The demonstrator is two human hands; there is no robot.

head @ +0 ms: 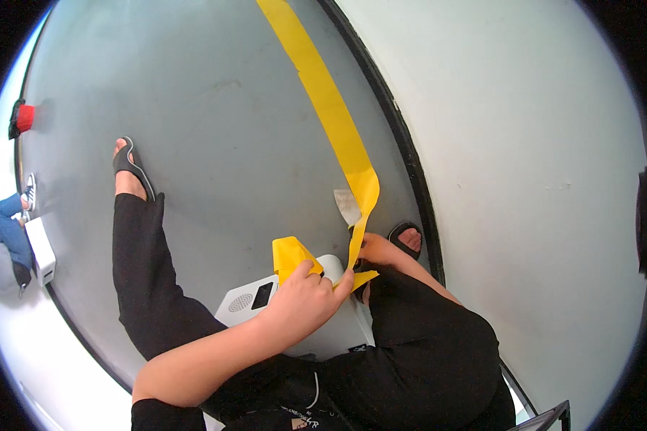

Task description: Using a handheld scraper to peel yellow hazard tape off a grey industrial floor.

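A long strip of yellow floor tape (331,102) runs along the grey floor, and its near end is lifted and twisted up to my left hand (310,296). That hand pinches the tape, with a crumpled yellow piece (291,254) beside its fingers. My right hand (376,250), partly hidden by the tape and my knee, is closed around the dark handle of a putty knife. The metal blade (346,206) of the putty knife points away from me, at the left edge of the raised tape.
A white device (248,301) with a round grille and dark panel is between my legs. The wall (496,161) with its black base strip (404,140) rises at right. At far left, another person (11,237) sits by a white box (41,250); a red object (25,118) stands farther up.
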